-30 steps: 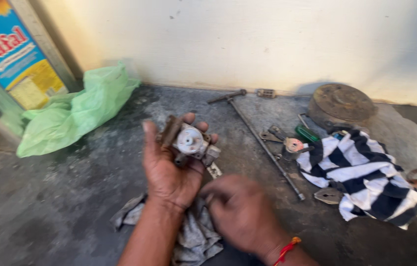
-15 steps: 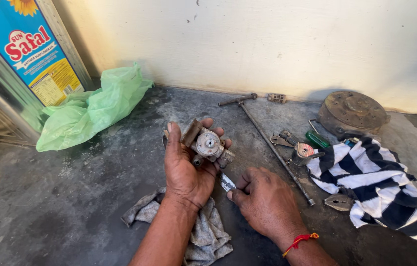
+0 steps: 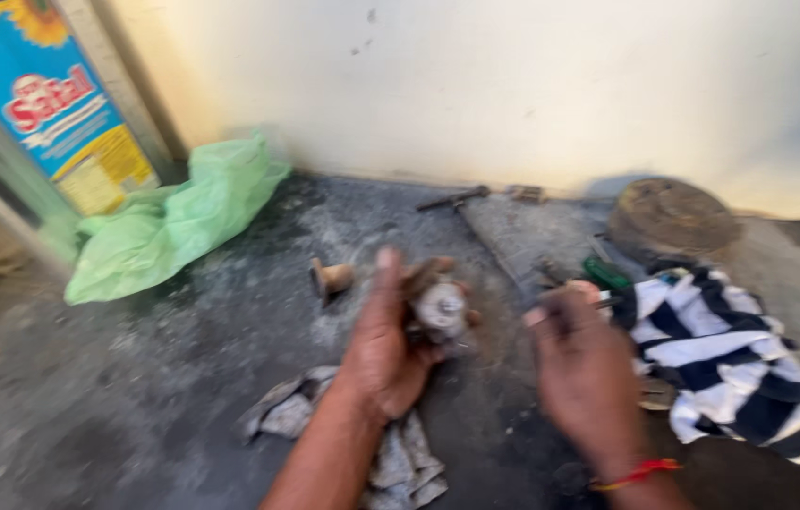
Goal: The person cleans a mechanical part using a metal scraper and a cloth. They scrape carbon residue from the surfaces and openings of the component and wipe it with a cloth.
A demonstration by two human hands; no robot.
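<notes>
A person's two bare hands work over a dark, dusty concrete floor, seen from above; the picture is blurred by motion. Just below the centre of the frame, the left hand has its fingers wrapped around a small, grimy metal engine part with a round pale face, holding it up off the floor. To its right, the right hand, with a red thread at the wrist, hovers with fingers loosely curled; whether it grips anything cannot be told. A grey rag lies under the left forearm. A small rusty spool-shaped piece sits on the floor left of the part. A crumpled green plastic bag lies at the upper left, beside a blue and yellow tin. At the right are a black-and-white striped cloth and a round rusty metal disc.
</notes>
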